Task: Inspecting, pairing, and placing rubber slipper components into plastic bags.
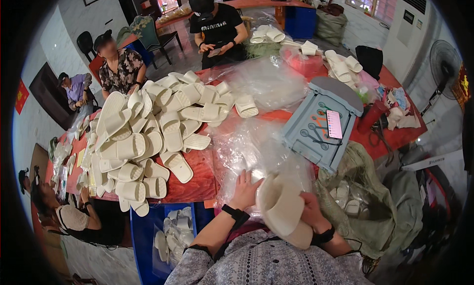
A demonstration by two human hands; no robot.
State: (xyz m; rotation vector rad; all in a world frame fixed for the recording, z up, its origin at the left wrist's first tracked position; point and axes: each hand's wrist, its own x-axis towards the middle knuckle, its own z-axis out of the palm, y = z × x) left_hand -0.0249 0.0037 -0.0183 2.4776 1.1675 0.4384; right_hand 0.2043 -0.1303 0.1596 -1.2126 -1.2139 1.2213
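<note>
The red worktop carries a big heap of cream slippers at about ten o'clock, piled loosely within reach of several seated people. Crinkled clear plastic bags lie at the centre, spread flat beside a grey-blue stool bearing a phone. At six o'clock the right hand grips a cream slipper, sole up, fingers wrapped behind it. The left hand lies spread, pressing the plastic down. The slipper looks smooth, thick-soled and unmarked.
</note>
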